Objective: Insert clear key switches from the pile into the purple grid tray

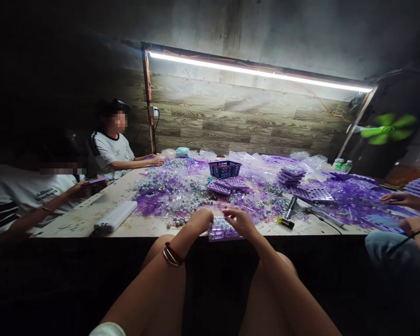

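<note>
A purple tray [225, 233] filled with small clear and bluish pieces lies at the table's near edge, between my knees. My left hand [201, 219] is bent over its left end, the fingers curled down and mostly hidden behind the back of the hand. Over the tray's right side is my right hand [238, 221], its thumb and fingers bent towards each other; whether a small piece is between them is too small to tell. Just beyond the hands are loose metallic parts [196, 208] and purple plates [220, 188].
A dark basket [225, 170] stands behind the plates. White power bank [116, 216] at left; black and yellow tool [287, 215] at right. Stacked purple trays [291, 174] rise further back. Two people sit at left; another person's hands [406, 200] are at right. Green fan [387, 129].
</note>
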`<state>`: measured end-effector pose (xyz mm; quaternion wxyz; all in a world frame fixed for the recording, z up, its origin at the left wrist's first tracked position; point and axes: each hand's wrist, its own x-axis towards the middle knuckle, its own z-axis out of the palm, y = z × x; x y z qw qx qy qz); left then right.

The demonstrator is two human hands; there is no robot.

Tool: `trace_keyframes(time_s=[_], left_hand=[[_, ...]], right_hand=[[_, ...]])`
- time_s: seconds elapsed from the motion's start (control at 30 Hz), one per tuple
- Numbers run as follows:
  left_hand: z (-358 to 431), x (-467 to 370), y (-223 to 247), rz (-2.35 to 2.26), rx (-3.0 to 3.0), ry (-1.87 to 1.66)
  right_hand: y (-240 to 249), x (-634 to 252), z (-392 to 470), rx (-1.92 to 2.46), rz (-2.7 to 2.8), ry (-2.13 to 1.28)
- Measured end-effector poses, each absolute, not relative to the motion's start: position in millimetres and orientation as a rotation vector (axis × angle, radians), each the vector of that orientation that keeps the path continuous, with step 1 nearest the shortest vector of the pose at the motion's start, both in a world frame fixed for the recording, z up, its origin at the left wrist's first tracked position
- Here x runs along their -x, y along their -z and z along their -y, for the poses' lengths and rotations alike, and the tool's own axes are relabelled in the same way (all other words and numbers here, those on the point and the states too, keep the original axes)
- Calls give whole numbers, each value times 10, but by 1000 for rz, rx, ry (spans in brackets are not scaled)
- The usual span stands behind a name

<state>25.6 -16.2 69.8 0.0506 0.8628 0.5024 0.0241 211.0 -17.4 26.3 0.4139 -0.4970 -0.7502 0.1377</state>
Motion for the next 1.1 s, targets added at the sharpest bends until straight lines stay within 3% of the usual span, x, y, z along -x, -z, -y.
trace_keyframes(time_s=[0.53,1.1], left_hand=[[20,-95,-685,-1303,-2479,-369],[43,-98,-631,-1397,-2410,-294]], right_hand=[[-236,-1935,177,1033,2067,-343],[-241,-1826,172,1124,2149,-232]])
